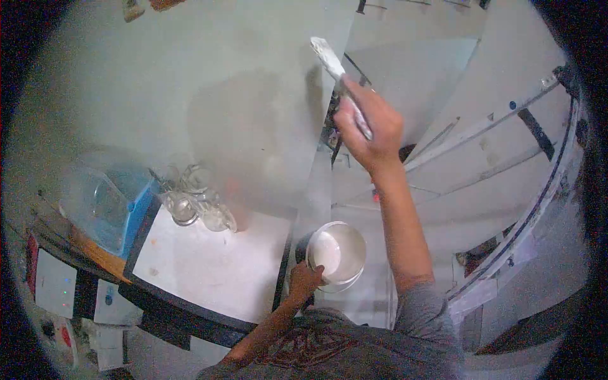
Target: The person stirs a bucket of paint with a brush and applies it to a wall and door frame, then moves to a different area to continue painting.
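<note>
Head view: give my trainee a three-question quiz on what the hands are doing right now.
1. True or false: the right hand grips a brush raised against the wall.
2. What does the left hand hold?
A. a roller
B. a bowl of white paint
C. a glass jar
3. Fill in: the glassware sits at the back of the white ____, against the wall.

Key:
1. True; the brush tip is white and points up at the wall.
2. B; the left hand holds the bowl by its rim, below the raised arm.
3. Table.
</note>
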The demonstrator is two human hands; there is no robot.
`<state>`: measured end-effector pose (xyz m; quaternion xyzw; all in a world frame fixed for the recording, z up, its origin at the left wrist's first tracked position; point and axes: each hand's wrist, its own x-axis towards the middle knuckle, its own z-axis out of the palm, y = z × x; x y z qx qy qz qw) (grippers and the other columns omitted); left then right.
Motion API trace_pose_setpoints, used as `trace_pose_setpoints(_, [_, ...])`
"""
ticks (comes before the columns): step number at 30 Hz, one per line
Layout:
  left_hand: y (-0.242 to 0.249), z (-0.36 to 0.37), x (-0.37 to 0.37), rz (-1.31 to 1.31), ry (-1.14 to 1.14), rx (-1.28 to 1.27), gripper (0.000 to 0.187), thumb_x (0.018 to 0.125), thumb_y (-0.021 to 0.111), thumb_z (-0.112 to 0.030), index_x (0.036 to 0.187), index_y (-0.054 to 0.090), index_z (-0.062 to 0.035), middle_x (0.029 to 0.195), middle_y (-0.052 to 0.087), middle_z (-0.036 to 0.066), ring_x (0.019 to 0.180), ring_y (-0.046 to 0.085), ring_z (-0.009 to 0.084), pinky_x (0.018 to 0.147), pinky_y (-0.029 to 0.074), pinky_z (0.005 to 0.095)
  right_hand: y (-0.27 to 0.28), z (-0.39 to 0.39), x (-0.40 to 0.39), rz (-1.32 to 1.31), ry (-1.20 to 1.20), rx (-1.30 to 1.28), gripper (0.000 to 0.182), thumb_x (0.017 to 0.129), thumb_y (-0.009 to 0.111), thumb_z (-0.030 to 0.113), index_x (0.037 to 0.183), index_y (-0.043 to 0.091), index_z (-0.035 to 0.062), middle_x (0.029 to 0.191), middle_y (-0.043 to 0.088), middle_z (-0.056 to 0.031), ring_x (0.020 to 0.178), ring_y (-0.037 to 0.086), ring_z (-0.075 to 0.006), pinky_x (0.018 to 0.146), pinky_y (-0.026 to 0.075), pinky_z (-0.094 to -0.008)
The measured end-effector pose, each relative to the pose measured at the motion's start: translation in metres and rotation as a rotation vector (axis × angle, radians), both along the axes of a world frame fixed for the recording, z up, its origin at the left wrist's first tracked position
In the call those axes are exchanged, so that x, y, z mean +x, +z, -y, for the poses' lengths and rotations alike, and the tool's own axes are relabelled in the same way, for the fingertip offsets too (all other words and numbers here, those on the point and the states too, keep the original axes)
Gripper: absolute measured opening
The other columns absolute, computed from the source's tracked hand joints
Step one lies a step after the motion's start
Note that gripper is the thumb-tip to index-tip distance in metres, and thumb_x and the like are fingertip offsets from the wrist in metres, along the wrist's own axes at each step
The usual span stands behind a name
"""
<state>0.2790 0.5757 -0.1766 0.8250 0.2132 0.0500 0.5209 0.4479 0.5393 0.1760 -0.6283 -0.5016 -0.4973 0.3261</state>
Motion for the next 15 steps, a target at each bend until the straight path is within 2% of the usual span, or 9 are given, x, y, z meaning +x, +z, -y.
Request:
trace_pose_setpoints(1, [-0.004,0.000,0.001,0.002,-0.001,-0.003,0.049,0.077,0.066,-0.037,0.099,0.063,0.0066,0.088,0.067,0.026,0.085,0.066,0.0392,0.078,0.052,0.0453,0.001,-0.005,0.003,0.002,-0.001,-0.003,0.039,0.075,0.066,0.007,0.113,0.062,-0.0001,0.084,0.065,-0.0164,0.073,0.065,-0.0305,0.066,0.052,-0.0363])
trace_pose_setpoints(3, [-0.012,0.000,0.003,0.052,-0.029,-0.155,0.048,0.077,0.066,-0.036,0.100,0.063,0.0064,0.087,0.067,0.024,0.084,0.067,0.0379,0.078,0.052,0.0449,-0.002,-0.013,0.009,-0.070,-0.126,-0.098,0.031,0.076,0.069,0.014,0.103,0.063,0.0001,0.077,0.063,-0.0158,0.069,0.064,-0.0311,0.062,0.051,-0.0397])
trace_pose_setpoints(4, [0.007,-0.002,0.000,0.054,-0.031,-0.159,0.048,0.077,0.066,-0.036,0.100,0.063,0.0064,0.087,0.067,0.024,0.084,0.067,0.0379,0.078,0.052,0.0449,-0.013,-0.015,0.012,-0.067,-0.128,-0.102,0.031,0.076,0.069,0.014,0.103,0.063,0.0001,0.077,0.063,-0.0158,0.069,0.064,-0.0311,0.062,0.051,-0.0397])
trace_pose_setpoints(6, [0.038,-0.006,-0.006,-0.006,-0.068,-0.222,0.045,0.077,0.064,-0.033,0.098,0.063,0.0068,0.085,0.068,0.024,0.081,0.067,0.0382,0.078,0.052,0.0446,-0.042,-0.016,0.012,-0.146,-0.201,-0.286,0.026,0.077,0.069,0.019,0.093,0.062,0.0000,0.071,0.060,-0.0160,0.065,0.062,-0.0323,0.060,0.050,-0.0425])
trace_pose_setpoints(7, [0.032,-0.007,-0.004,0.003,-0.067,-0.226,0.045,0.077,0.064,-0.033,0.098,0.063,0.0068,0.085,0.068,0.024,0.081,0.067,0.0382,0.078,0.052,0.0446,-0.043,-0.015,0.003,-0.137,-0.200,-0.289,0.026,0.077,0.069,0.019,0.093,0.062,0.0000,0.071,0.060,-0.0160,0.065,0.062,-0.0323,0.060,0.050,-0.0425])
trace_pose_setpoints(9, [0.004,-0.006,0.000,-0.064,-0.189,-0.273,0.040,0.077,0.061,-0.030,0.095,0.065,0.0061,0.084,0.068,0.023,0.081,0.068,0.0377,0.077,0.052,0.0440,-0.043,-0.014,-0.016,-0.308,-0.260,-0.416,0.024,0.078,0.067,0.020,0.088,0.061,-0.0004,0.071,0.060,-0.0172,0.065,0.062,-0.0330,0.060,0.051,-0.0427])
trace_pose_setpoints(11, [-0.023,0.001,0.008,-0.073,-0.118,-0.287,0.041,0.077,0.061,-0.031,0.092,0.066,0.0059,0.083,0.068,0.024,0.080,0.067,0.0382,0.076,0.052,0.0442,-0.022,-0.012,-0.018,-0.291,-0.155,-0.380,0.025,0.078,0.067,0.020,0.090,0.061,-0.0009,0.073,0.061,-0.0184,0.065,0.062,-0.0337,0.059,0.050,-0.0423])
trace_pose_setpoints(13, [-0.018,0.002,0.006,-0.091,-0.053,-0.302,0.041,0.077,0.060,-0.033,0.090,0.066,0.0058,0.083,0.068,0.024,0.080,0.067,0.0388,0.076,0.052,0.0444,0.004,-0.016,-0.016,-0.149,-0.029,-0.129,0.024,0.078,0.067,0.021,0.089,0.061,-0.0005,0.076,0.063,-0.0193,0.065,0.063,-0.0348,0.060,0.050,-0.0426])
trace_pose_setpoints(15, [0.019,-0.001,0.000,-0.124,-0.063,-0.120,0.045,0.075,0.062,-0.036,0.088,0.066,0.0068,0.081,0.067,0.025,0.079,0.066,0.0409,0.076,0.052,0.0454,0.030,-0.022,-0.011,-0.090,-0.065,-0.065,0.024,0.079,0.067,0.021,0.088,0.062,0.0001,0.074,0.063,-0.0193,0.065,0.063,-0.0359,0.060,0.050,-0.0426])
